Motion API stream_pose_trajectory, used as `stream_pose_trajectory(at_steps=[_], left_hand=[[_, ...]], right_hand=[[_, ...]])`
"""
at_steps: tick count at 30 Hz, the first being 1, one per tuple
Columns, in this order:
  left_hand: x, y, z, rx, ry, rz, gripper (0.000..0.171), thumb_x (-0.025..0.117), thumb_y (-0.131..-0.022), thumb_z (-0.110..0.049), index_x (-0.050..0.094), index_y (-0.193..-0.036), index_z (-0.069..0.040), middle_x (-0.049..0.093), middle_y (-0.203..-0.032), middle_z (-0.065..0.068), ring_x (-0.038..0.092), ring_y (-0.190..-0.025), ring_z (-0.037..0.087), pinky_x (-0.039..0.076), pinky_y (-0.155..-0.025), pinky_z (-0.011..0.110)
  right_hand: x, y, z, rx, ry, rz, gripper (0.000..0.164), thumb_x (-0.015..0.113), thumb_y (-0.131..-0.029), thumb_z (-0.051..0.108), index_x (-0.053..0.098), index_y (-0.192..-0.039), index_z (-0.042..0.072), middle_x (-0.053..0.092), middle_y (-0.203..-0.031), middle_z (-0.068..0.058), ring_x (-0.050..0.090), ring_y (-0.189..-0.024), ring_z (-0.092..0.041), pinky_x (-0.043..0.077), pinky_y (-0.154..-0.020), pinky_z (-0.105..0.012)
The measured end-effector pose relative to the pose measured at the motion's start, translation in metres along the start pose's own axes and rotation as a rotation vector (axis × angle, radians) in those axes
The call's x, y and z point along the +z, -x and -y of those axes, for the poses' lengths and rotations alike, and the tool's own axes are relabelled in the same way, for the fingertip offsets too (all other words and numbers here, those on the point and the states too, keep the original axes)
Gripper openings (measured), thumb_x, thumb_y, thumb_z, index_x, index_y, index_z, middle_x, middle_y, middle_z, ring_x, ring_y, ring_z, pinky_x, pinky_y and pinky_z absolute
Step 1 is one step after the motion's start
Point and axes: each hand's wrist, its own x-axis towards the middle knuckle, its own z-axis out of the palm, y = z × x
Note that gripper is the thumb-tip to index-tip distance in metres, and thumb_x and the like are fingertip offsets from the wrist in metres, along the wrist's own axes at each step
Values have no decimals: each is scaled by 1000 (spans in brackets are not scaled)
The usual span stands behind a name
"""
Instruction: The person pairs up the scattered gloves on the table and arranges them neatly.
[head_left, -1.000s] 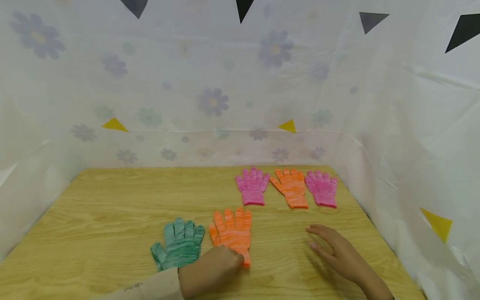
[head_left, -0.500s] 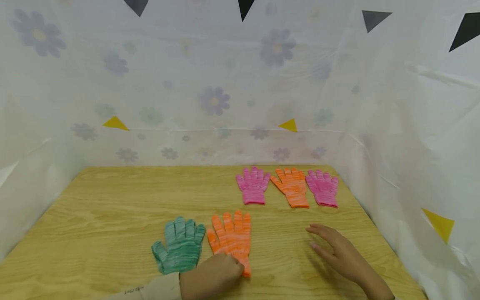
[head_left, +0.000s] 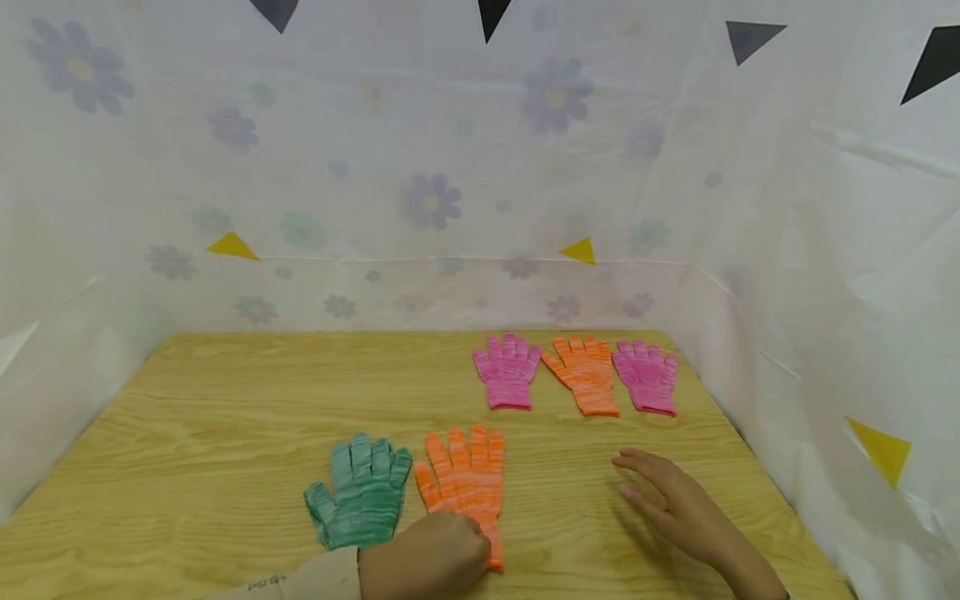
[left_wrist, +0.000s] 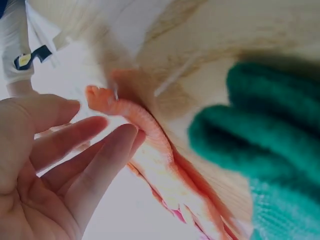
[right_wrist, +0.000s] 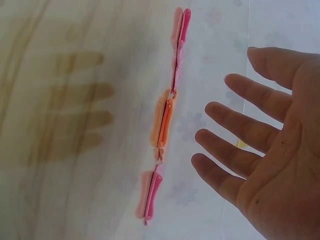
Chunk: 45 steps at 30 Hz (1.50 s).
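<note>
An orange knitted glove (head_left: 468, 477) lies flat at the front middle of the table, its fingers towards the back. My left hand (head_left: 429, 554) is over its cuff, hiding part of it. In the left wrist view, the fingertips (left_wrist: 125, 137) are right at the glove's edge, and the thumb is apart from them. A green knitted glove (head_left: 367, 492) lies just left of the orange one, partly behind my left wrist. My right hand (head_left: 678, 500) is held over the table's right side, fingers relaxed and slightly spread, holding nothing, as the right wrist view also shows.
At the back right lie a pink glove (head_left: 507, 372), another orange glove (head_left: 585, 377) and a second pink glove (head_left: 647, 377) in a row. White flowered sheeting (head_left: 337, 167) walls the wooden table (head_left: 225, 400) at the back and sides.
The front orange glove has slid towards the person along with my left hand, so its cuff is now nearer the front edge. The right hand has stayed in place.
</note>
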Motion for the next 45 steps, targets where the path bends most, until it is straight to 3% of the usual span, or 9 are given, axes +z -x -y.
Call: stream_pose_trajectory(at_steps=[4,9,17,20,28,35,45], left_hand=[[-12,1,0,-57,15,-23,18,68,-89,-20,62,-73,-22,49,-62,-12,40,-52,-4,31,-41,11],[-12,-1,8,-122,62,-33,17,63,-92,-19,61,-75,-17,45,-64,-8,34,-51,0,27,-41,14],[-11,-1,10,-115,79,3,15,66,-90,-21,61,-76,-17,45,-65,-8,33,-51,1,27,-43,14],[-10,-2,9,-114,41,19,14,68,-90,-25,62,-80,-17,46,-68,-9,34,-52,0,28,-44,14],[-7,1,10,-74,-14,-19,14,67,-90,-29,62,-84,-17,47,-71,-8,35,-55,0,28,-45,13],[-5,8,12,-40,33,-49,14,65,-92,-27,60,-86,-16,47,-75,-7,36,-57,-1,28,-47,11],[-8,8,10,-25,79,-59,12,66,-92,-21,60,-83,-16,47,-73,-8,36,-55,-2,28,-46,11]], right_hand=[[1,1,-1,4,8,-4,33,59,-97,27,61,-127,12,56,-134,-11,52,-122,-36,44,-92,-59],[3,1,-2,4,16,-12,33,60,-96,26,61,-126,13,56,-134,-11,52,-122,-35,45,-92,-58],[3,2,-2,2,11,-19,32,61,-96,24,62,-126,12,58,-131,-12,53,-120,-35,45,-92,-58],[3,3,-3,4,7,-15,33,61,-96,25,62,-126,12,58,-131,-12,53,-120,-35,45,-92,-58],[4,5,-4,-8,7,-19,33,61,-95,25,62,-125,12,58,-130,-11,54,-119,-33,46,-92,-57],[4,3,-5,-24,29,-17,32,61,-95,24,62,-125,11,58,-130,-11,54,-119,-32,46,-92,-56],[3,3,-4,-14,37,-21,36,62,-95,24,60,-128,9,59,-129,-9,55,-119,-30,47,-92,-54]])
